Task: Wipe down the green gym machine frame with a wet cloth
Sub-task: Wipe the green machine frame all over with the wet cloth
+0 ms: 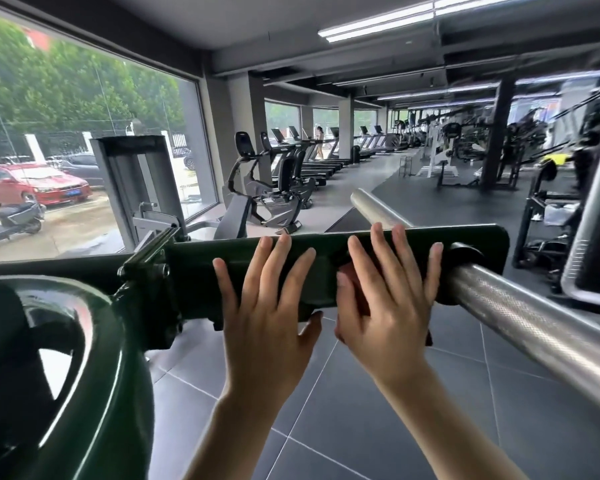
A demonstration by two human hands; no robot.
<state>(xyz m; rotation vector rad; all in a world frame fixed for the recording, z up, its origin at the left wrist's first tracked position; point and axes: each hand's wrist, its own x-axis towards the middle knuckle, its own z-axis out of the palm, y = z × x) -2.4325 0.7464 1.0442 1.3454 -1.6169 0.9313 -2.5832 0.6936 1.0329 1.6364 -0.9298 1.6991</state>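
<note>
Dark green frame plate (pixel 222 268), one, running level across the middle of the view, with two hands flat against its near face.

Left hand (pixel 267 306) spread wide, four fingers straight up the plate, thumb hooked under its lower edge, nothing gripped. Right hand (pixel 388 306) just beside it, fingers straight and fanned, pressing a reddish cloth (pixel 355 292) onto the plate; only a sliver of cloth visible under the palm and thumb. Two knurled steel bars: one (pixel 534 327) passing through a black collar at the plate's right end and slanting toward the lower right, another (pixel 378 211) rising behind the plate. One green curved wheel piece (pixel 94 368) at lower left, bolted to the plate by a clamp. Grey tiled floor (pixel 343 427) beneath. One row of treadmills (pixel 326 161) beyond, along the windows.
</note>
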